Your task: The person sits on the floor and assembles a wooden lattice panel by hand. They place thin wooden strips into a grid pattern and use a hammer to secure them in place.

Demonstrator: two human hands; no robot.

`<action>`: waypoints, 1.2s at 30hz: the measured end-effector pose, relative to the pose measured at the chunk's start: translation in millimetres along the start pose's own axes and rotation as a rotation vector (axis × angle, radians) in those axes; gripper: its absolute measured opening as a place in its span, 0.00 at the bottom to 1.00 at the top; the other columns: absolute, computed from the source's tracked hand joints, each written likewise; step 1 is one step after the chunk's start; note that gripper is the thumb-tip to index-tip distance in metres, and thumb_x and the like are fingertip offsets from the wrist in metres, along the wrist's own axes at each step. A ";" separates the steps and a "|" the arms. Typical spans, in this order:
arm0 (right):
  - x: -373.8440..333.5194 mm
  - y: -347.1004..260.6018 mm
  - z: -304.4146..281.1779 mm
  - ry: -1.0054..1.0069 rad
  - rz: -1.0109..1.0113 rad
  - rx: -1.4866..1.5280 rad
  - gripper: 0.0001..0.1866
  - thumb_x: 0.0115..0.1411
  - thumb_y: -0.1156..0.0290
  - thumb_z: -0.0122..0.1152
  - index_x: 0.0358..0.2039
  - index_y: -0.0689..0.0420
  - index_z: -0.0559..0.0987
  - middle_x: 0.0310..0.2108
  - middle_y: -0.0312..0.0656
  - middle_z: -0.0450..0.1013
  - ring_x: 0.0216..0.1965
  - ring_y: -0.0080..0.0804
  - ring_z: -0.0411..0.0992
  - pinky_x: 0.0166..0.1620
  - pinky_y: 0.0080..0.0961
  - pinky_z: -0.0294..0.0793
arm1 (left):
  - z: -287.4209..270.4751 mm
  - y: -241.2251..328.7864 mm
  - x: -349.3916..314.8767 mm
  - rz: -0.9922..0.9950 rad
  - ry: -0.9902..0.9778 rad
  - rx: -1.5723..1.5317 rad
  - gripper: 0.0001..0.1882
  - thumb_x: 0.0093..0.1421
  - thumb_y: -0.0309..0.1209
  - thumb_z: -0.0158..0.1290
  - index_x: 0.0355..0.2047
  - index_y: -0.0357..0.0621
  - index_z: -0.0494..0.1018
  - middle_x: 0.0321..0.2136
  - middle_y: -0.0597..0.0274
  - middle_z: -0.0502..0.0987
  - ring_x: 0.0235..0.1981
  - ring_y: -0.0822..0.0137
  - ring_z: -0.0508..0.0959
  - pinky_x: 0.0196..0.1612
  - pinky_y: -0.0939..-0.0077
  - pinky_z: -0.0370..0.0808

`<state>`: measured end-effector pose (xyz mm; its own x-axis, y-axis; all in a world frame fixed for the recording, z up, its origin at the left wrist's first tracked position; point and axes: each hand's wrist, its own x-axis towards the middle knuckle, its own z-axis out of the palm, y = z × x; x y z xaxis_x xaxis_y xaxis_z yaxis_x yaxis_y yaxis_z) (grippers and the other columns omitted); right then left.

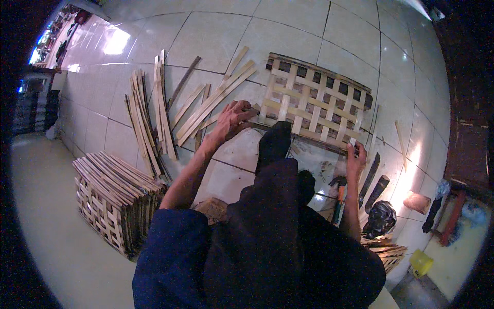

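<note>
A woven bamboo panel (304,110) lies on the tiled floor in front of me, its pale strips crossing in an open lattice inside darker edge slats. My dark-clad foot (274,143) rests at its near edge. At the panel's near left corner, my left hand (234,121) has its fingers bent and closed; what lies between them is hidden. My right hand (356,156) pinches the pale end of a bamboo strip (352,140) at the near right corner. Loose bamboo strips (211,105) lie just beyond my left hand.
Finished-looking lattice panels (110,198) stand stacked at left, near more loose slats (140,121). Right of my right forearm lie a long dark blade (369,177) and a black plastic bag (381,217); a hammer (338,198) is left of it. Farther right is a wooden block (417,202).
</note>
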<state>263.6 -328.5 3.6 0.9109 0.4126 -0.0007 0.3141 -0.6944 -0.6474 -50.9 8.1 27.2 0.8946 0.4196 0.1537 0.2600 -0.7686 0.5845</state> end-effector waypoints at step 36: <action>36.6 8.6 3.2 -0.032 -0.025 0.054 0.20 0.57 0.57 0.63 0.40 0.61 0.80 0.38 0.48 0.75 0.38 0.36 0.73 0.42 0.29 0.72 | 30.2 -32.2 71.0 -0.433 -0.037 -0.447 0.17 0.55 0.36 0.59 0.39 0.38 0.74 0.52 0.55 0.66 0.45 0.62 0.73 0.37 0.71 0.76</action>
<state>298.8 -317.5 -4.4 0.8936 0.4487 -0.0083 0.3208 -0.6515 -0.6875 15.2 48.1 -4.7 0.7560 0.6247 -0.1953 0.4320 -0.2522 0.8659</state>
